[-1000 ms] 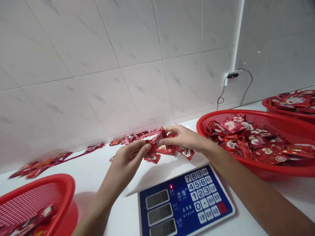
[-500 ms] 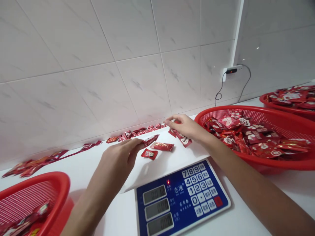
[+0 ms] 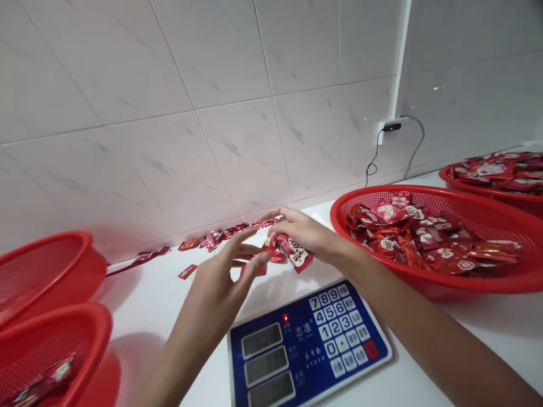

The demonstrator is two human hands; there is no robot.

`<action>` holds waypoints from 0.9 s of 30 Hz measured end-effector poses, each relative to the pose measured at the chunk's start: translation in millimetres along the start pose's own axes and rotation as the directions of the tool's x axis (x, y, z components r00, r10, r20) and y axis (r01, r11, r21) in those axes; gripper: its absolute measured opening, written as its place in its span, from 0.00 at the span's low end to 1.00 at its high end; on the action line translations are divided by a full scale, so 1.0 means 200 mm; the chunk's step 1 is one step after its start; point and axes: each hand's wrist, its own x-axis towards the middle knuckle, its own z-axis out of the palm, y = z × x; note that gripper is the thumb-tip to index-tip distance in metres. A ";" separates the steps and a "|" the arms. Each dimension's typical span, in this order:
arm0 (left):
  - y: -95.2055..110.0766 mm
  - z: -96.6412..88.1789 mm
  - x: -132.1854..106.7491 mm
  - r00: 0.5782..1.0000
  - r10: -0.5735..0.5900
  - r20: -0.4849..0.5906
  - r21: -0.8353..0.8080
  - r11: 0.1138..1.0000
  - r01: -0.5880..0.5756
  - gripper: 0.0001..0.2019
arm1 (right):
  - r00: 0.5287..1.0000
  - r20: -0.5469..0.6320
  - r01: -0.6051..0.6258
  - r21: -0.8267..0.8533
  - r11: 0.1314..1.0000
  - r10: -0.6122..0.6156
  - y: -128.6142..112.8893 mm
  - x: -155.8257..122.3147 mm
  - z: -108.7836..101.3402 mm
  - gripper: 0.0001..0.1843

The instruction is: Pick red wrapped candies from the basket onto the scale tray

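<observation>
Right hand (image 3: 297,232): fingers pinched on red snack sachets (image 3: 297,255), over the digital scale (image 3: 305,339). Left hand (image 3: 223,277): fingers parted, looks empty, thumb right beside the sachets. Risk: slick, crinkly film could slip if the right pinch loosens, spilling flat packs. Oval perforated plastic basket (image 3: 509,284) right of both hands' fingers

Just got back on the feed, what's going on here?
A person's right hand holds red printed packets over a digital scale. The left hand is open close beside them; whether it touches them is unclear. On the right stands a perforated red basket heaped with similar packets, with another filled basket behind it. Two more red baskets stand at the left, and loose packets lie along the tiled wall.
</observation>
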 end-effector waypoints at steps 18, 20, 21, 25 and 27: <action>-0.05 -0.02 0.03 0.999 -0.048 -0.006 -0.155 0.987 0.047 0.07 | 0.982 0.122 0.174 -0.289 0.941 -0.144 0.04 0.01 -0.04 0.11; -0.04 -0.03 0.03 0.996 -0.038 0.083 -0.072 0.996 0.044 0.06 | 0.992 0.058 0.127 -0.310 0.942 -0.114 0.05 0.02 -0.05 0.09; -0.05 -0.04 0.03 0.990 -0.036 0.137 -0.040 0.998 0.042 0.06 | 0.994 0.010 0.105 -0.321 0.941 -0.107 0.05 0.03 -0.06 0.07; -0.09 -0.03 0.04 0.987 -0.036 0.155 0.052 0.998 0.028 0.07 | 0.984 -0.152 0.053 -0.281 0.958 -0.098 0.05 0.05 -0.10 0.06; -0.09 -0.03 0.03 0.999 0.003 0.042 0.120 0.993 -0.008 0.07 | 0.983 -0.173 0.028 -0.227 0.974 -0.069 0.04 0.05 -0.10 0.09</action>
